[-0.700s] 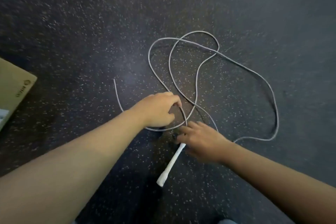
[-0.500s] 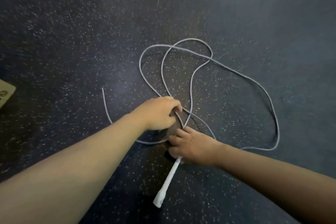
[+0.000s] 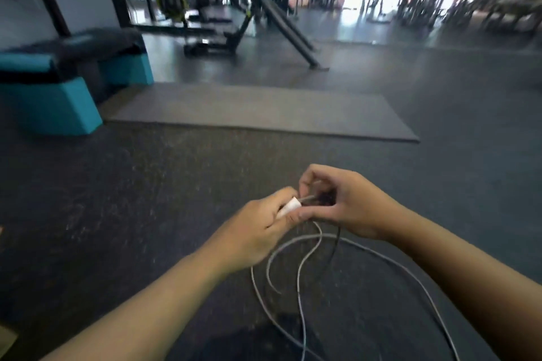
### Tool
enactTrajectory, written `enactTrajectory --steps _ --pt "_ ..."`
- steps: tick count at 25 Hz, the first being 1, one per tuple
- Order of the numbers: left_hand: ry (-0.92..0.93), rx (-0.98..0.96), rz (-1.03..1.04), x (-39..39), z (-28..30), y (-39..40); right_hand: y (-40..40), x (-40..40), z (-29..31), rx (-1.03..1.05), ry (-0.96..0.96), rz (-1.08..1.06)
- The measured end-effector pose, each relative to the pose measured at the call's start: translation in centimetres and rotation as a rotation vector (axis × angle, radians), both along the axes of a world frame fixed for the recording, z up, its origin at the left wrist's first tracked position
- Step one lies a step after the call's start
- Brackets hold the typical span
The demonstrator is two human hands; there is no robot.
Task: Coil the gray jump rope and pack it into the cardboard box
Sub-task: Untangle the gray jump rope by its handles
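The gray jump rope [image 3: 299, 275] hangs in loose loops below my two hands, which are raised in front of me above the dark floor. My left hand [image 3: 258, 231] grips the rope's white handle [image 3: 289, 206], whose tip pokes out between my fingers. Right beside it, my right hand [image 3: 343, 205] pinches the rope where it leaves the handle, fingers curled around a dark part I cannot make out. A corner of the cardboard box [image 3: 6, 337] shows at the lower left edge.
A gray exercise mat [image 3: 258, 111] lies on the floor ahead. Teal and black padded blocks [image 3: 50, 88] stand at the left. Weight benches and gym machines [image 3: 249, 17] fill the background.
Both hands have come up off the floor with the rope. The left hand has taken the white handle, which lay on the floor before. The camera has tilted up from the floor to the gym.
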State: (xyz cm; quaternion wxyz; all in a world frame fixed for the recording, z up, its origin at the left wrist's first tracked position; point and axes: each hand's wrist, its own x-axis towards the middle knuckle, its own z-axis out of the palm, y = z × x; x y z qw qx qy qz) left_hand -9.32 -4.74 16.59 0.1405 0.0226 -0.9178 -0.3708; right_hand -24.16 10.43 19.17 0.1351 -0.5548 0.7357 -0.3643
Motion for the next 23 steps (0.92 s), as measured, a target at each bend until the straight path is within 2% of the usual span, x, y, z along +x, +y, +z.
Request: enactTrajectory --steps 3,5,7,13,15,17,18,19,20,21,22,23 --pt "0.264 0.101 0.127 -1.6 6.2 -3.0 -0.9 -1.2 4.6 -0.177 -0.119 -0.086" --pt "0.327 0.325 0.128 -2.1 8.9 -2.9 -1.8 -0.2 6.0 -0.303 -0.361 -0.113" --pt "0.390 0.579 0.097 -2.4 10.1 -1.5 -2.8 1.6 6.4 -0.374 -0.500 -0.127" --pt "0.782 1.217 0.328 -2.9 11.4 -1.2 -3.4 4.1 4.5 -0.314 -0.516 -0.092" --pt "0.895 1.352 0.429 -3.3 11.7 -1.5 -3.3 4.6 4.1 -0.252 -0.517 -0.035" --pt "0.897 1.403 0.514 -3.8 11.6 -1.5 -3.6 5.0 4.0 -0.248 -0.507 0.000" --pt "0.841 1.333 0.568 -3.8 11.5 -1.7 -3.8 4.9 4.2 -0.274 -0.509 -0.020" --pt "0.778 1.173 0.655 -3.5 11.2 -2.2 -3.9 4.5 4.5 -0.293 -0.499 -0.059" --pt "0.716 0.928 0.740 -3.0 10.8 -2.9 -3.7 4.0 5.1 -0.290 -0.455 -0.092" --pt "0.667 0.594 0.785 -2.3 10.4 -3.7 -3.5 3.2 5.7 -0.259 -0.377 -0.105" --pt "0.617 0.201 0.715 -1.5 10.4 -4.3 -3.1 2.4 6.4 -0.206 -0.280 -0.090" --pt "0.552 -0.164 0.551 -1.1 11.0 -4.6 -2.8 1.8 7.2 -0.144 -0.174 -0.054"
